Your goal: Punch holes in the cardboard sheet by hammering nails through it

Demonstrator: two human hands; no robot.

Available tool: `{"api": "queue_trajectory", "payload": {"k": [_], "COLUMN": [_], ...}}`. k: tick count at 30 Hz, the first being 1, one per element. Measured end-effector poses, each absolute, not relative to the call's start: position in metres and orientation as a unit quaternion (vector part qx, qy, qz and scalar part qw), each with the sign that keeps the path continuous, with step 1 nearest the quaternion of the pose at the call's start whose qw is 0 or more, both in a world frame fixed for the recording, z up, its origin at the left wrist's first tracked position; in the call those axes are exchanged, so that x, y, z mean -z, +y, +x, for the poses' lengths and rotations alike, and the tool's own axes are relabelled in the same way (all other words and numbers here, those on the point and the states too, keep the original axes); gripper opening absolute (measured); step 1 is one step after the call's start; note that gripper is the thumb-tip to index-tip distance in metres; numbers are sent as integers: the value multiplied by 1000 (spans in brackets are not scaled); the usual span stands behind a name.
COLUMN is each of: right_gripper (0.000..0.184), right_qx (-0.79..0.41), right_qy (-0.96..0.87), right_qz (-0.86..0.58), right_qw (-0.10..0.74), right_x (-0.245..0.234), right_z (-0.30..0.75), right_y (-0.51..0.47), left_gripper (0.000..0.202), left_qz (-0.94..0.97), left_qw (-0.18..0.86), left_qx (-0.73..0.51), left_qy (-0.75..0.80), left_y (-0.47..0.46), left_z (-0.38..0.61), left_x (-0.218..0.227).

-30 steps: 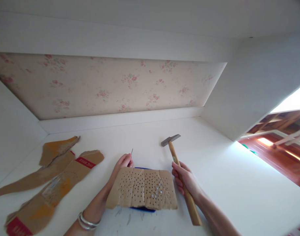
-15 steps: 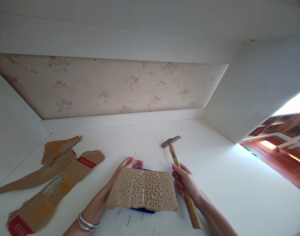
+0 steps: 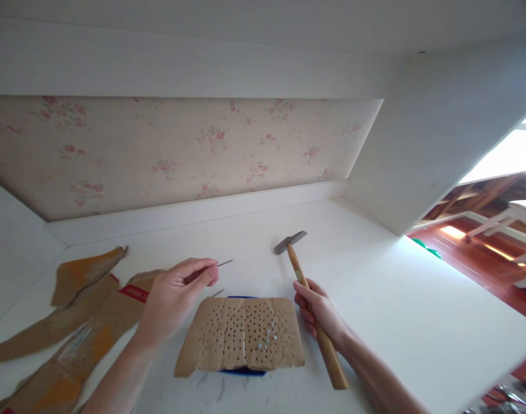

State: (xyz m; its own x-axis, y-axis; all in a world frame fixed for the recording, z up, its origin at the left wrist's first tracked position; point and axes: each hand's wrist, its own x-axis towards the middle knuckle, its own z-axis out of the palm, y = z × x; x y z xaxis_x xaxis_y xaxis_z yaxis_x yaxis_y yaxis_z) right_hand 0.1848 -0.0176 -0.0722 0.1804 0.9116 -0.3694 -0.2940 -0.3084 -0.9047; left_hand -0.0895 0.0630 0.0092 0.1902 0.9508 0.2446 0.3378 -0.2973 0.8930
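Note:
Between the thumb and fingertips of my left hand [image 3: 176, 293] is a thin metal nail [image 3: 225, 263], its free end pointing right. A second nail [image 3: 218, 292] lies at the back edge of a brown cardboard piece [image 3: 232, 339]. That cardboard is full of small holes, and several pale round nail heads [image 3: 266, 340] sit in its right half. Beneath it, a blue object [image 3: 245, 372] is mostly hidden. My right hand [image 3: 317, 310] is wrapped round the wooden handle of a hammer [image 3: 328, 348], whose metal head points away from me, behind the cardboard's right side.
Torn cardboard strips [image 3: 68, 351] lie at the left, partly behind my left forearm. The white surface [image 3: 392, 305] ends at a right edge, with a reddish floor [image 3: 473, 236] beyond. White panels and a flowered back wall [image 3: 211, 149] enclose the far side.
My left hand has come out from behind the cardboard, up and to the left, with a nail in its fingers. The hammer stays in my right hand. The view has shifted slightly.

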Motion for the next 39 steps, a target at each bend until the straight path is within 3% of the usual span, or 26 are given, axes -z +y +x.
{"api": "queue_trajectory", "payload": {"k": [3, 6, 10, 13, 18, 27, 39], "right_gripper": [35, 34, 33, 33, 32, 29, 31], "right_qx": [-580, -580, -581, -582, -583, -581, -582], "right_qy": [-272, -274, -276, -274, -267, -266, -266], "right_qz": [-564, -563, -563, -563, -565, -566, -565], "right_qw": [521, 521, 519, 518, 519, 520, 521], "right_x": [73, 72, 71, 70, 70, 72, 68], "right_z": [185, 185, 185, 185, 185, 186, 185], "right_y": [-18, -19, -18, -18, -17, -17, -17], "left_gripper": [9, 15, 21, 12, 2, 8, 6], "left_qz": [792, 826, 786, 772, 807, 816, 857], "left_qw": [234, 187, 252, 291, 253, 282, 220], "left_qx": [-397, -406, -433, -421, -414, -389, -360], "left_qy": [399, 343, 363, 377, 337, 321, 297], "left_y": [42, 23, 12, 11, 14, 14, 11], "left_z": [-78, -65, -54, -51, -47, -41, -40], "left_x": [-25, -26, -19, -16, -14, -6, -4]}}
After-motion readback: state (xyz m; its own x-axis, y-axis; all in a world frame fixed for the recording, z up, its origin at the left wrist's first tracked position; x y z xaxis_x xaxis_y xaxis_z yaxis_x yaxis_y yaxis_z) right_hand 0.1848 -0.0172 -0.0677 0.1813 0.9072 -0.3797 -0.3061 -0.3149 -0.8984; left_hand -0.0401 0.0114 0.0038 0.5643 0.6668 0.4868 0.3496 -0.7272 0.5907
